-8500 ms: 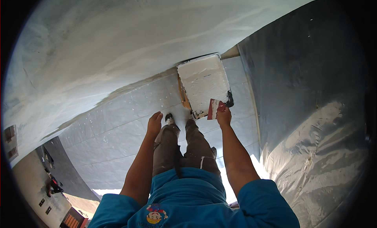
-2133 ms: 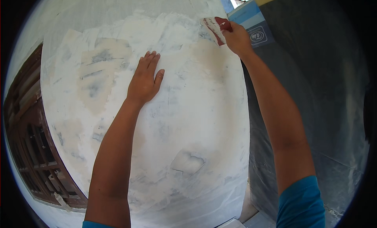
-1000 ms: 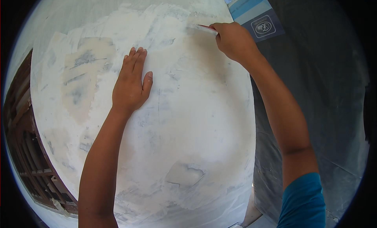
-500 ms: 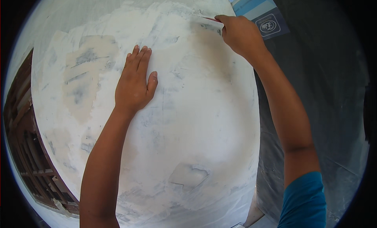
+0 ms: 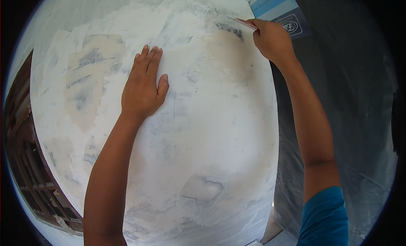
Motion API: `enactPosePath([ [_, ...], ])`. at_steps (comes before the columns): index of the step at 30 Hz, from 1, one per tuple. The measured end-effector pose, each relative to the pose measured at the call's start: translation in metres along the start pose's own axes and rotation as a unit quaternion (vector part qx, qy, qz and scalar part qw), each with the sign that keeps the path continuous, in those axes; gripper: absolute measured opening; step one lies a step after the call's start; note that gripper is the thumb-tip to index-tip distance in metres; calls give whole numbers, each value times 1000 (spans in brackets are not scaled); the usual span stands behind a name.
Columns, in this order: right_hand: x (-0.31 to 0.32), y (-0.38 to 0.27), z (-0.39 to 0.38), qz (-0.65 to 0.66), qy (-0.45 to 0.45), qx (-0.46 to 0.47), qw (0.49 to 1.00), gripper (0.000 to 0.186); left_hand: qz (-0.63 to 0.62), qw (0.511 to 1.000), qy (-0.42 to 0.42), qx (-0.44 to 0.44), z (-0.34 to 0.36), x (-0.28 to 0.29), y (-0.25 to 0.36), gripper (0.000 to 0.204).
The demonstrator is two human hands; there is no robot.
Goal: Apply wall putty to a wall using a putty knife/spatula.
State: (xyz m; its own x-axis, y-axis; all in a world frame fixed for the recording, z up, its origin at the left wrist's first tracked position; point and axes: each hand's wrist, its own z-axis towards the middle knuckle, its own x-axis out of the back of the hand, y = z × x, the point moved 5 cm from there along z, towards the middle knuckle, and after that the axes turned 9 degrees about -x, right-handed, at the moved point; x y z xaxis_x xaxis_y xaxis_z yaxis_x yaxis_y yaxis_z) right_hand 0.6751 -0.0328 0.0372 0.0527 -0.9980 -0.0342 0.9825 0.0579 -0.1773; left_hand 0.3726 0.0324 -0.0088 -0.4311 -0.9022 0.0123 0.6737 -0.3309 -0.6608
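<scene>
A pale wall [image 5: 203, 131] patched with white and beige filler spreads before me. My left hand [image 5: 144, 83] lies on it left of the middle, fingers stretched out and thumb apart, holding nothing. Near the wall's upper right edge, my right hand [image 5: 274, 40] is closed around a thin, flat scraper [image 5: 246, 23] with a reddish edge. Its far end meets the wall by a dark grey smear; the fingers partly hide it, so its full shape is unclear. A chipped filler patch [image 5: 203, 189] shows lower down.
Dark grey sheeting [image 5: 351, 110] hangs along the right, beyond the wall's edge. A blue printed panel [image 5: 275, 6] sits at the upper right, behind my right hand. To the left is a dark brown wooden frame with bars [image 5: 40, 161].
My right hand and the scraper have shifted a little to the right and slightly down, exposing more of the dark smear. The left hand stays nearly in place on the wall.
</scene>
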Motion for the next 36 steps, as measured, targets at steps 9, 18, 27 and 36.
enactPosePath([
  [9, -77, -3, -104, -32, -26, 103, 994, 52, -5, 1000, 8, -7, -1, -2, 0, 55],
  [18, -20, 16, 11, -54, 28, -15, 998, 42, -8, 1000, 11, -16, 5, -6, 5, 56],
  [27, -36, -70, -185, -18, -1, 178, 984, 43, 3, 1000, 8, -12, -2, -4, -1, 56],
  [36, -8, -21, 11, -63, 104, 19, 992, 37, 8, 1000, 7, -12, 4, -6, 6, 57],
])
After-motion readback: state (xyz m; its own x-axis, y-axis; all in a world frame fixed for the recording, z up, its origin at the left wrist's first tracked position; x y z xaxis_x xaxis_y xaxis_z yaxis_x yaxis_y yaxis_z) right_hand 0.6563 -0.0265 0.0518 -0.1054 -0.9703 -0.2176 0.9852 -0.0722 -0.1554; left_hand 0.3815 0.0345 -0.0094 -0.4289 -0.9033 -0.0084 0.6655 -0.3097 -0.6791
